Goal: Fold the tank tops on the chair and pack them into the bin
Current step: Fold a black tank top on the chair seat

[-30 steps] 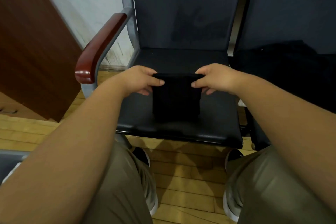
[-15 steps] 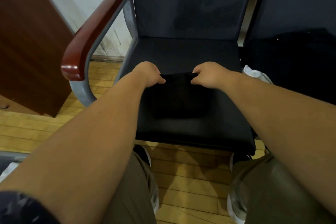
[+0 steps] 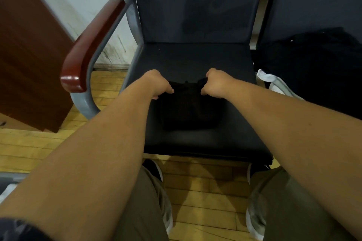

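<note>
Going from the left: the left hand has its fingers curled onto the far-left corner of the black tank top, which sits folded small on the chair seat, toward the front edge. The right hand pinches the far-right corner the same way. Looks to me like the final fold or the pickup. I'd hold both corners level and the edge taut so the layers don't slide, then lift it as one bundle. The bin isn't in view. More dark clothes are piled on the next seat over.
</note>
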The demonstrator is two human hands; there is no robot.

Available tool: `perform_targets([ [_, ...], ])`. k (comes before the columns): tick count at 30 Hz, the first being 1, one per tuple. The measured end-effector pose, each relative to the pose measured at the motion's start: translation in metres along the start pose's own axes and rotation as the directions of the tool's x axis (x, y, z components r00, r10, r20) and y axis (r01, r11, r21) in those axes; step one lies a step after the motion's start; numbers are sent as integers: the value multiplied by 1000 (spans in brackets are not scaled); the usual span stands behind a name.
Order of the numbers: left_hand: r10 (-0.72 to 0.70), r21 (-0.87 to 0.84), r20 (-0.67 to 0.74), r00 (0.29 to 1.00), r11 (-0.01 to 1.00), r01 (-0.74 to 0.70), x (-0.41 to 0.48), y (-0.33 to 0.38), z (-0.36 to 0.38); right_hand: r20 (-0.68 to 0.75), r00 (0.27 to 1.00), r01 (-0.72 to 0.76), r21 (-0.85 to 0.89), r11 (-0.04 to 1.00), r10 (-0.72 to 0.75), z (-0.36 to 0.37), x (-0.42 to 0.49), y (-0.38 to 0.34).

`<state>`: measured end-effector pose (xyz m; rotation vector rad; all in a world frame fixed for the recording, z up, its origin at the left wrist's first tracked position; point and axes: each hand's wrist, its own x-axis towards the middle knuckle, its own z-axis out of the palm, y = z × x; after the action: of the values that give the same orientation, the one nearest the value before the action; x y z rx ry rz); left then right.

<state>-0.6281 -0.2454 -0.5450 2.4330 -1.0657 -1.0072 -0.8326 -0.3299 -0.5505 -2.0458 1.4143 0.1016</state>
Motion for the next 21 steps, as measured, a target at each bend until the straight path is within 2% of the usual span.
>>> perform_targets([
  [3, 5, -85, -9, 1000, 996, -6, -10, 0, -6, 15, 1000, 14, 72, 997, -16, -5, -9, 0],
  [6, 49, -164, -15, 999, 985, -50, -26, 2, -14, 8, 1000, 19, 239, 971, -22, -13, -25, 4],
  [11, 146, -220, -71, 987, 963, -158, -63, -1, -26, -75, 993, 110, 436, 893, -86, -24, -63, 11],
  [21, 298, -107, -132, 945, 944, -313, -147, -17, -38, -216, 955, 253, 243, 937, -202, -36, -139, 12],
])
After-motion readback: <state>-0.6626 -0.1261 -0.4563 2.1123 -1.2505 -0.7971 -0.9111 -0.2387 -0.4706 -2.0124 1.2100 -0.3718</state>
